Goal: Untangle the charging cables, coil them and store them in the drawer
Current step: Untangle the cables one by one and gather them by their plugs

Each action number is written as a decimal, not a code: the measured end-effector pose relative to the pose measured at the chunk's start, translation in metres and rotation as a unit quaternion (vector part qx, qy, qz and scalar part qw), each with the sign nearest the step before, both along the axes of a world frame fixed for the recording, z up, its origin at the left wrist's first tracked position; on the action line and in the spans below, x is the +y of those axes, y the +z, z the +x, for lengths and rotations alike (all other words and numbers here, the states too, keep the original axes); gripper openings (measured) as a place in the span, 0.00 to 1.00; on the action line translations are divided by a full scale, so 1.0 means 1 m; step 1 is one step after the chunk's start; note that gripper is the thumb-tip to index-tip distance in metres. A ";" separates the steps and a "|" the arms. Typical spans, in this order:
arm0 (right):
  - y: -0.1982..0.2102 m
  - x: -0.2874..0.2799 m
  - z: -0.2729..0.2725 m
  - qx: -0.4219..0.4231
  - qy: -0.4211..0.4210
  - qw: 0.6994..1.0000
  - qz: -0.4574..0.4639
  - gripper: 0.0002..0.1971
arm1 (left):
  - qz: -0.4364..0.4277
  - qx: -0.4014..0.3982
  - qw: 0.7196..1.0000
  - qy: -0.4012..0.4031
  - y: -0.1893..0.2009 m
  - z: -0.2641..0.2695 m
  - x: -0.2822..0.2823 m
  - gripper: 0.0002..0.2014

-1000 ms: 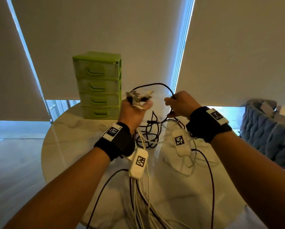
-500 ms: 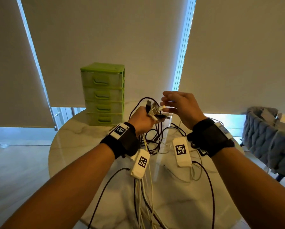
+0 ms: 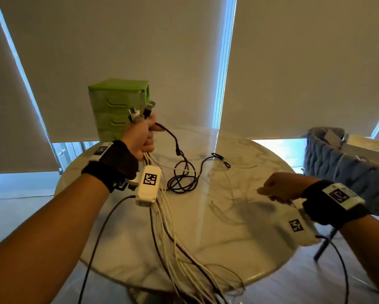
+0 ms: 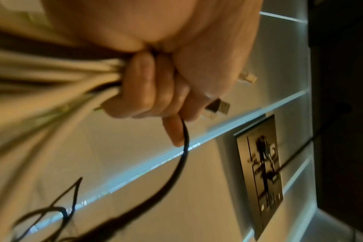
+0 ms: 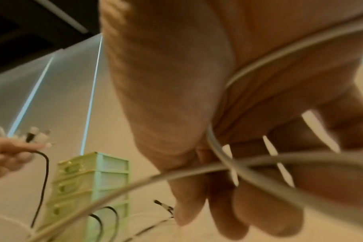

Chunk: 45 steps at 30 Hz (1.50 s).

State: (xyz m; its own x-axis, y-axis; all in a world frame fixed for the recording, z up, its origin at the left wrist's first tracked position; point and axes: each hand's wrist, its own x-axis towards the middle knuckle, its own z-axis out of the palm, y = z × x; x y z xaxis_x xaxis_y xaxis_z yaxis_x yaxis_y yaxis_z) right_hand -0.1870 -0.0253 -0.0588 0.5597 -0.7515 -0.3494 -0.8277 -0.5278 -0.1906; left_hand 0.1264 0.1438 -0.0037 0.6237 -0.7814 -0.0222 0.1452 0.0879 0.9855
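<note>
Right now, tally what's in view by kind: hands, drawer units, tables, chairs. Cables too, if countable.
hands: 2 (left hand, right hand, both gripping cables)
green drawer unit: 1
marble table: 1
grey chair: 1
cables: too tangled to count
Total: 5, without cables

Green drawer unit (image 3: 118, 106); white, grey-veined marble worktop (image 3: 239, 227); black cable (image 3: 179, 178) and white cables (image 3: 173, 249); black wristbands (image 3: 116, 163) bearing white tags (image 3: 149, 185) printed with black square-pattern markers; blue-grey quilted chair (image 3: 337, 163).
</note>
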 end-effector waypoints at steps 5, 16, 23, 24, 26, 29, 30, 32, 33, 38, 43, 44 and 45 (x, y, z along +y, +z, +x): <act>-0.009 0.004 -0.081 0.055 -0.076 0.994 -0.055 0.20 | 0.147 -0.198 0.969 -0.005 0.014 -0.037 0.019 0.18; 0.036 0.110 -0.047 -0.372 0.110 0.921 0.027 0.31 | -0.055 -0.061 0.971 -0.226 0.028 -0.140 0.021 0.19; -0.001 0.143 -0.036 -0.564 0.047 0.763 0.312 0.08 | -0.101 0.025 0.930 -0.353 0.000 -0.220 0.005 0.25; -0.012 0.143 -0.047 -0.513 0.054 0.802 0.301 0.08 | -0.092 0.040 0.923 -0.370 -0.005 -0.219 0.006 0.25; -0.030 0.138 -0.071 -0.370 0.097 0.883 0.273 0.08 | -0.075 0.064 0.911 -0.401 -0.016 -0.218 0.009 0.25; -0.021 0.121 -0.098 -0.372 0.067 0.889 0.258 0.24 | -0.044 0.063 0.905 -0.418 -0.030 -0.223 0.009 0.24; -0.011 0.116 -0.102 -0.444 0.044 0.855 0.264 0.34 | -0.036 0.052 0.904 -0.423 -0.034 -0.227 0.008 0.24; 0.017 0.112 -0.102 -0.597 0.036 0.759 0.256 0.44 | -0.021 0.021 0.902 -0.431 -0.040 -0.238 0.007 0.23; 0.029 0.114 -0.096 -0.627 0.055 0.746 0.218 0.42 | -0.011 0.015 0.901 -0.434 -0.043 -0.243 0.007 0.23; 0.050 0.141 -0.054 -0.446 0.131 0.864 -0.195 0.11 | -0.001 -0.004 0.927 -0.374 -0.055 -0.259 0.002 0.14; 0.053 0.140 -0.049 -0.391 0.129 0.895 -0.174 0.24 | 0.031 -0.067 0.926 -0.371 -0.057 -0.258 0.002 0.13; 0.053 0.139 -0.049 -0.396 0.128 0.894 -0.169 0.28 | 0.027 -0.071 0.925 -0.373 -0.057 -0.258 0.001 0.12; 0.052 0.138 -0.048 -0.392 0.132 0.892 -0.182 0.30 | 0.016 -0.069 0.926 -0.370 -0.057 -0.257 -0.001 0.10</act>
State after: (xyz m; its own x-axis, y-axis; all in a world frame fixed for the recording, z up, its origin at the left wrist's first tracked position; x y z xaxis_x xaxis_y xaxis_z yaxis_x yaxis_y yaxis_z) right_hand -0.2354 0.1123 -0.0065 0.6991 -0.5406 0.4680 -0.3527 -0.8300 -0.4320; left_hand -0.1309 0.1427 -0.0609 -0.0849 -0.9963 -0.0118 0.0265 -0.0141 0.9995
